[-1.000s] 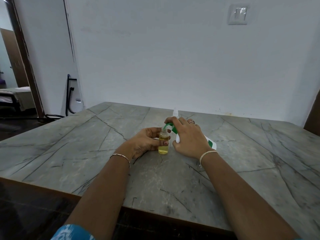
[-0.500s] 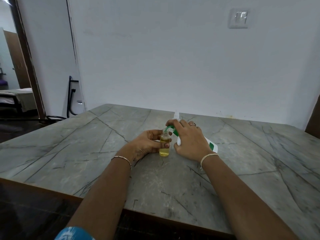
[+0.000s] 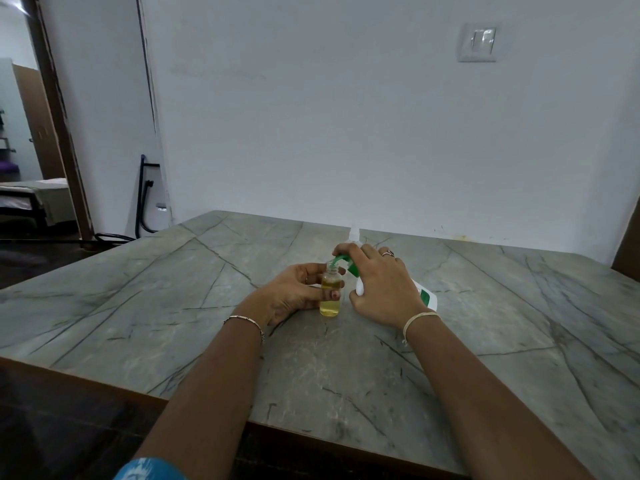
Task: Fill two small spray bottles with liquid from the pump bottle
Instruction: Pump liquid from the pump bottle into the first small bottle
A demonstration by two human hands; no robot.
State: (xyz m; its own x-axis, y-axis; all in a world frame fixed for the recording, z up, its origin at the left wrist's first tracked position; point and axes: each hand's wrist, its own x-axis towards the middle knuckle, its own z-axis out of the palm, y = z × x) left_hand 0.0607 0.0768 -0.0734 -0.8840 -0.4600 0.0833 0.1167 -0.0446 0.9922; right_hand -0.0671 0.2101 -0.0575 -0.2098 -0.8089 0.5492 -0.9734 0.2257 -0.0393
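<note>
A small clear spray bottle [image 3: 330, 295], uncapped and mostly full of yellow liquid, stands upright on the grey stone table [image 3: 173, 306]. My left hand [image 3: 294, 294] grips its body from the left. My right hand [image 3: 382, 285] covers the white pump bottle [image 3: 426, 296], which is tilted toward the small bottle. Its green pump nozzle [image 3: 338, 260] rests over the small bottle's open mouth. Behind my right hand, the white top of another small bottle [image 3: 354, 233] sticks up; its body is hidden.
The table's wooden front edge [image 3: 104, 379] runs close to me. A white wall [image 3: 346, 133] stands just behind the table, with a light switch [image 3: 479, 41] at upper right. A doorway [image 3: 31, 133] opens at far left, next to a black metal frame [image 3: 143, 199].
Both hands and bottles hold the same pose. Only the camera view has drifted slightly, so everything sits a little lower and to the right in frame.
</note>
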